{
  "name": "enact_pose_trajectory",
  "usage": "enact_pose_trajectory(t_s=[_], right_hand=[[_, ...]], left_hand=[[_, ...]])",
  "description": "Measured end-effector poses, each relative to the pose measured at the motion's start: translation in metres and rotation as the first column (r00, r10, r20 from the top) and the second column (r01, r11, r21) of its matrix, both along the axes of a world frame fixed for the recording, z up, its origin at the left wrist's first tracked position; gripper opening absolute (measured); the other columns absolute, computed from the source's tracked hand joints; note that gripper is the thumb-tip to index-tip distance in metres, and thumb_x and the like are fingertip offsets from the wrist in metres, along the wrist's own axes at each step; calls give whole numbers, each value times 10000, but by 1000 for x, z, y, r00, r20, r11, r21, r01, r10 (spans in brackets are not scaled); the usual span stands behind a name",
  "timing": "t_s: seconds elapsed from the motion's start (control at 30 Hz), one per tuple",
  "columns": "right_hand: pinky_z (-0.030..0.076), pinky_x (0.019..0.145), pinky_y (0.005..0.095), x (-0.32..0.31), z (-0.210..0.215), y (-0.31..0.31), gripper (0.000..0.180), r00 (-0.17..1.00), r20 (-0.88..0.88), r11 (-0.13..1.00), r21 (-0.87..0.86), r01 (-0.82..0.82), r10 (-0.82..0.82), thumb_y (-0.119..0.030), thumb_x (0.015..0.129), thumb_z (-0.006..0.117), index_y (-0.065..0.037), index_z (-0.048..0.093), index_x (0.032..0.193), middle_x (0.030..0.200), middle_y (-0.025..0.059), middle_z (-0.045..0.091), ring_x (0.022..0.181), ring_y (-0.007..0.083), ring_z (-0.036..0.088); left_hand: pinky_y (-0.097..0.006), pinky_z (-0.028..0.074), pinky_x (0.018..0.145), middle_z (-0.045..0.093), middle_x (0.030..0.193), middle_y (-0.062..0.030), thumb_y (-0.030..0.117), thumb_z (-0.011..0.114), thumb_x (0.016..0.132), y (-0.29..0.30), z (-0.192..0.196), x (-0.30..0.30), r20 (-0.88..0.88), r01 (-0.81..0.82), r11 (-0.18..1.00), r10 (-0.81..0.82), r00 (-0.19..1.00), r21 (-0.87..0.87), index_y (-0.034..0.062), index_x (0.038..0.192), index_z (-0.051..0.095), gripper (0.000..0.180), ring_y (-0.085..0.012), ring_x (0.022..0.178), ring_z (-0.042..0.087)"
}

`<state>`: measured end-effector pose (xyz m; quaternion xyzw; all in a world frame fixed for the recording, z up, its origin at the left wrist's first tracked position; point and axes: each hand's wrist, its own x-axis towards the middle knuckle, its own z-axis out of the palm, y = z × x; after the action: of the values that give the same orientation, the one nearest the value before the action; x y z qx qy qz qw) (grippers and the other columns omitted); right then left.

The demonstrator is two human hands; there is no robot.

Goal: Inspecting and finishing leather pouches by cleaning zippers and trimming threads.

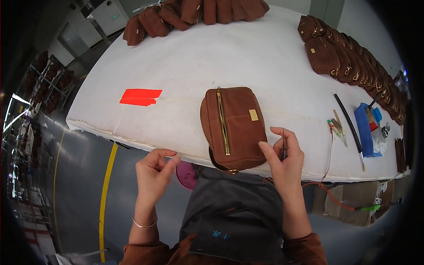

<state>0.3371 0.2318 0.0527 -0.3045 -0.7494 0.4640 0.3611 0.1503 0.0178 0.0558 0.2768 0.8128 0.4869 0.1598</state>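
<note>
A brown zippered pouch lies at the table's near edge, between my hands. Its front carries a long brass zipper and a small gold-coloured patch; a zipper also runs along its left side, with a metal ring at the bottom. My right hand is at the pouch's lower right corner, thumb close against it. Between its curled fingers sits a slim dark metal tool, whose kind I cannot make out. Left of the pouch, apart from it, my left hand is closed, thumb and index fingertips together; anything between them is too small to see.
Red tape marks the white padded table. Similar brown pouches line the far edge and the right side. At right are a long black brush, a blue tray and an orange cord.
</note>
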Motion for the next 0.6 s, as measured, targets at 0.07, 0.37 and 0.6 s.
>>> enact_pose_trajectory(t_s=[0.07, 0.37, 0.6], right_hand=[[350, 515, 234, -3, -7, 8, 382, 998, 32, 998, 2, 60, -60, -159, 835, 750, 37, 588, 1120, 601, -9, 410, 559, 70, 373], [322, 529, 203, 1, -16, 5, 438, 998, 30, 997, -61, -52, 54, -117, 853, 715, 61, 584, 1231, 607, -40, 364, 572, 48, 341], [303, 533, 188, 17, -24, 2, 426, 993, -20, 992, -51, -114, 113, -77, 854, 710, 43, 576, 1240, 623, -50, 373, 578, 29, 341]], left_hand=[[-233, 525, 691, 670, 905, -64, 87, 682, 891, 13, 10, 0, 65, -102, 995, 103, 993, -15, -15, 1082, 641, 220, -87, 804, 640], [-311, 531, 838, 658, 1076, -80, 278, 605, 964, 113, -12, -32, 594, 45, 864, -382, 708, 502, -31, 1238, 561, 415, -136, 965, 630], [-347, 539, 879, 657, 1130, -78, 162, 662, 915, 124, 6, -9, 701, -41, 768, -560, 442, 639, 35, 1224, 585, 343, -155, 1030, 635]])
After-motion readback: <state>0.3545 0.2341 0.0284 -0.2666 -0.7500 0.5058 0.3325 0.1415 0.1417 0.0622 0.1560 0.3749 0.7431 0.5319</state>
